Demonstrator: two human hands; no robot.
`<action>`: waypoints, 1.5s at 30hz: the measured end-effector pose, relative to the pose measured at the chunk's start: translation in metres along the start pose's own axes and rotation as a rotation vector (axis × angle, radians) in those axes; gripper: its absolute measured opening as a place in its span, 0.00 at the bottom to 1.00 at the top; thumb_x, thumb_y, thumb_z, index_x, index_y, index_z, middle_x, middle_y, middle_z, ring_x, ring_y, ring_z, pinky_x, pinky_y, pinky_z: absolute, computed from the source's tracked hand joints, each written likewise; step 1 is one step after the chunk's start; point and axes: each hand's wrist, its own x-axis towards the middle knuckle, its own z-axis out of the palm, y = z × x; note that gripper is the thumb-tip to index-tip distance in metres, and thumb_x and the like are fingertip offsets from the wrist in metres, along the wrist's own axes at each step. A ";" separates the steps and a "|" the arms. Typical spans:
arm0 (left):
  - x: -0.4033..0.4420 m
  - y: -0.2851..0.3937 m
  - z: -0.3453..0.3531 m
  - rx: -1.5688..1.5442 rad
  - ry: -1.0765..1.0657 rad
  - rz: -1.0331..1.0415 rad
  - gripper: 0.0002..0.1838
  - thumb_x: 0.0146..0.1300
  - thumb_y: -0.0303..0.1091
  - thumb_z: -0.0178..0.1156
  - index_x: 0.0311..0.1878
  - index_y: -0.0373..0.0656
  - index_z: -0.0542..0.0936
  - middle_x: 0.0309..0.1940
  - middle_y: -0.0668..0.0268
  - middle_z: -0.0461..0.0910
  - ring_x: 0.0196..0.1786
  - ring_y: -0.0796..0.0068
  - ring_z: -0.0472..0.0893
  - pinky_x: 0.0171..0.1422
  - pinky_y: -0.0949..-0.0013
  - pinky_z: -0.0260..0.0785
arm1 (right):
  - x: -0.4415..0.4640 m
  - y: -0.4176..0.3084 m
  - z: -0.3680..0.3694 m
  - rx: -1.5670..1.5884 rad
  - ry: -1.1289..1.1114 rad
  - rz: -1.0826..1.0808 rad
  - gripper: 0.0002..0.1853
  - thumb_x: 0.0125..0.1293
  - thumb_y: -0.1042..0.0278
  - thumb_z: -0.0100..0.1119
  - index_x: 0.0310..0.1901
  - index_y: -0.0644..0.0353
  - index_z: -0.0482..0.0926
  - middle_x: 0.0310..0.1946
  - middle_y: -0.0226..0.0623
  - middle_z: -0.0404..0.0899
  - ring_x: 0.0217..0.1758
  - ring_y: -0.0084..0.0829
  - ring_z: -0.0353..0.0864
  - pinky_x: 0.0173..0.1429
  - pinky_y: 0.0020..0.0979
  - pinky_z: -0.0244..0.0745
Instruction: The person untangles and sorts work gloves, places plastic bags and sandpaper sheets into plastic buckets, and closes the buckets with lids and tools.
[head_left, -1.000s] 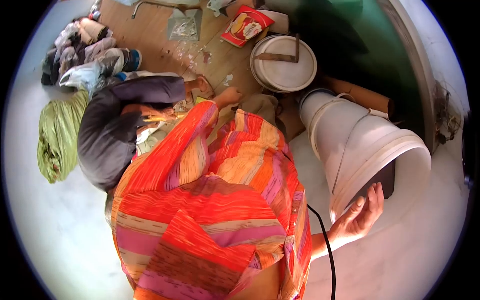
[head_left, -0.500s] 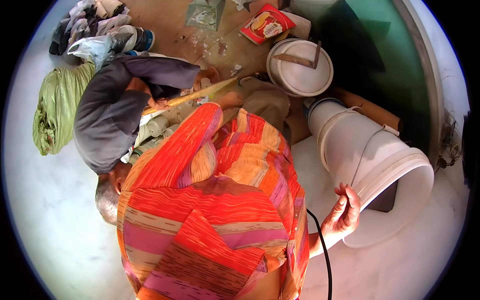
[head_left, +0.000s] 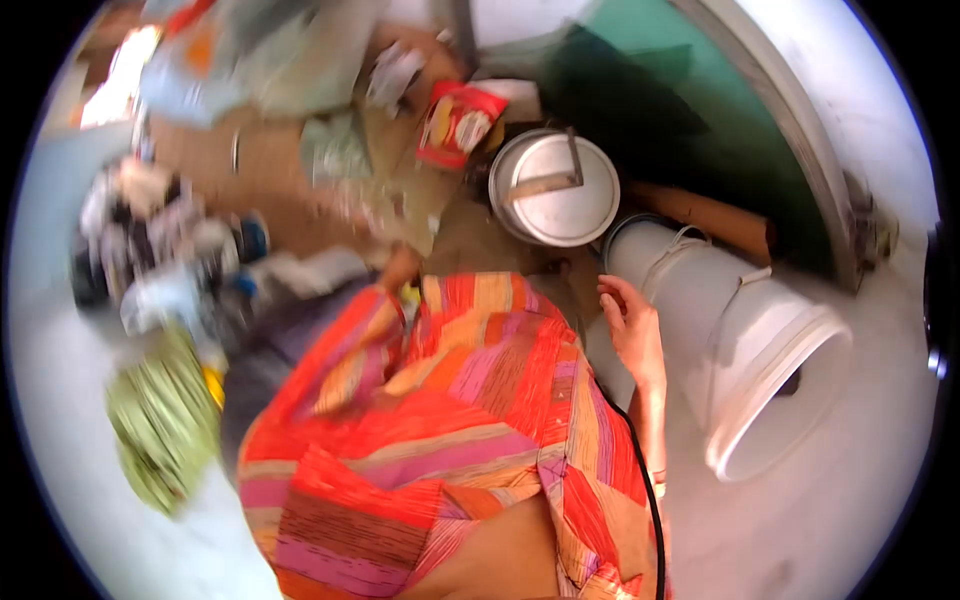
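My right hand [head_left: 634, 325] is raised beside the long white bucket [head_left: 705, 300], which lies on its side with its mouth toward me. Its fingers are apart and slightly bent, with nothing seen in them. Ahead of that hand stands a lidded white bucket [head_left: 575, 205], with an L-shaped brown bar [head_left: 545, 187] on the lid. At the end of the red and orange patterned sleeve [head_left: 345, 345], my left hand [head_left: 402, 266] is small and blurred; its fingers cannot be made out. A black cable [head_left: 640, 470] runs down past my right arm.
Another person's dark garment [head_left: 262, 355] shows at my left, mostly covered by my sleeve. Farther left are a green sack [head_left: 165, 420] and a heap of bags [head_left: 165, 235]. A red packet [head_left: 460, 125] lies ahead, near a dark green panel [head_left: 640, 90] against the wall.
The view has swung, bringing more of the far left into sight. My right hand has moved forward, away from the bucket's mouth. The other person is now largely hidden behind my sleeve.
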 end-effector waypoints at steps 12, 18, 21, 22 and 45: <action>0.195 -0.085 -0.248 -1.243 -0.056 -0.816 0.15 0.60 0.32 0.56 0.50 0.41 0.74 0.32 0.66 0.77 0.30 0.78 0.76 0.29 0.75 0.69 | 0.010 0.016 0.099 0.163 0.290 0.237 0.16 0.60 0.70 0.53 0.50 0.64 0.74 0.43 0.51 0.78 0.47 0.42 0.79 0.50 0.33 0.72; 0.145 -0.060 -0.205 -1.287 -0.260 -0.888 0.16 0.58 0.32 0.56 0.50 0.41 0.75 0.31 0.65 0.78 0.30 0.75 0.77 0.29 0.74 0.69 | -0.046 0.066 0.097 0.104 0.163 0.500 0.17 0.63 0.66 0.52 0.51 0.64 0.73 0.42 0.47 0.79 0.47 0.35 0.79 0.52 0.30 0.70; 0.104 -0.021 -0.200 -1.162 -0.360 -1.029 0.16 0.63 0.32 0.51 0.53 0.39 0.72 0.39 0.63 0.78 0.35 0.72 0.77 0.37 0.70 0.71 | -0.057 0.099 0.081 0.102 0.101 0.548 0.17 0.64 0.65 0.51 0.52 0.63 0.73 0.41 0.45 0.80 0.45 0.33 0.80 0.50 0.30 0.71; 0.087 -0.013 -0.184 -1.192 -0.333 -1.077 0.16 0.63 0.32 0.51 0.53 0.39 0.72 0.39 0.63 0.78 0.35 0.72 0.77 0.37 0.70 0.71 | -0.054 0.108 0.073 0.075 0.051 0.530 0.17 0.64 0.65 0.51 0.52 0.63 0.73 0.41 0.45 0.80 0.45 0.33 0.80 0.50 0.30 0.71; 0.023 0.116 0.038 -1.180 0.162 -1.305 0.11 0.58 0.35 0.56 0.34 0.34 0.79 0.22 0.61 0.79 0.25 0.73 0.78 0.30 0.69 0.69 | 0.073 0.225 0.110 0.046 -0.596 0.554 0.15 0.68 0.68 0.46 0.53 0.64 0.71 0.44 0.37 0.76 0.43 0.26 0.76 0.48 0.25 0.71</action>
